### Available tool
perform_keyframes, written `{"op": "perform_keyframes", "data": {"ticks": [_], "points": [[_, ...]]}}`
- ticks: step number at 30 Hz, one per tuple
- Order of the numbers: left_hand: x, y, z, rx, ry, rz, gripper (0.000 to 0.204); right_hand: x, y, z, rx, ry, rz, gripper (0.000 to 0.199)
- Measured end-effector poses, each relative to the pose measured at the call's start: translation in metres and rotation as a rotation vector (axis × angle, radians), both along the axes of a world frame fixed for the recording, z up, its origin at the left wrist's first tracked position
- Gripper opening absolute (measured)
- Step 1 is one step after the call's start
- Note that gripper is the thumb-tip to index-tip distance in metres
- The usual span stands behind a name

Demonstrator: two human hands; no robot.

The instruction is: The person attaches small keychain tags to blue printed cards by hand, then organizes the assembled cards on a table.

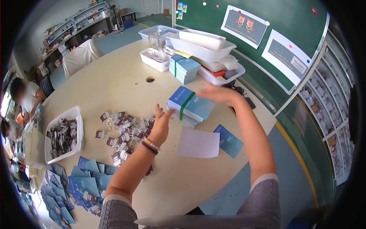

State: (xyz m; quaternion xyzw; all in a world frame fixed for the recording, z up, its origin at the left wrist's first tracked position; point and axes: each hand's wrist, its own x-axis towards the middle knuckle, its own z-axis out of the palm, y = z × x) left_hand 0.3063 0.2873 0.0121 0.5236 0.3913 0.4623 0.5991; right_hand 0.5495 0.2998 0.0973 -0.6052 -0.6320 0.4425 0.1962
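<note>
White tub [81,133], qty 1; blue packets [85,184] & keychains [124,135], too jumbled to count. L hand [161,123], fingers spread. Rear banded stack [186,67], qty 1. Front banded stack [195,109], qty 1, on surface [103,86] beside L hand — contact unconfirmed — prob. hefty, stiff, slick-topped; hold opp. sides nr. green band [186,103]. White sheet [198,143], qty 1. R hand [216,94], blurred, apart from L, at front stack's far corner. Loose blue card [230,142], qty 1.
</note>
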Motion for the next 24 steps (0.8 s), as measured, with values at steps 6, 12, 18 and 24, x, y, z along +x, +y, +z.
{"op": "perform_keyframes", "data": {"ticks": [6, 12, 18, 24], "points": [[0.041, -0.024, 0.02, -0.432, -0.371, -0.107, 0.081, 0.034, 0.044, -0.076, -0.37, 0.516, -0.055, 0.086], [0.047, 0.006, -0.002, -0.408, -0.575, 0.016, 0.071, -0.049, 0.013, -0.038, -0.29, 0.625, -0.087, 0.065], [0.029, -0.037, 0.075, -0.213, -0.604, -0.096, 0.051, -0.066, -0.034, 0.025, -0.112, 0.845, -0.081, 0.053], [-0.002, -0.139, 0.126, -0.332, -0.492, -0.163, 0.046, -0.09, -0.156, 0.053, -0.202, 1.084, -0.213, 0.051]]}}
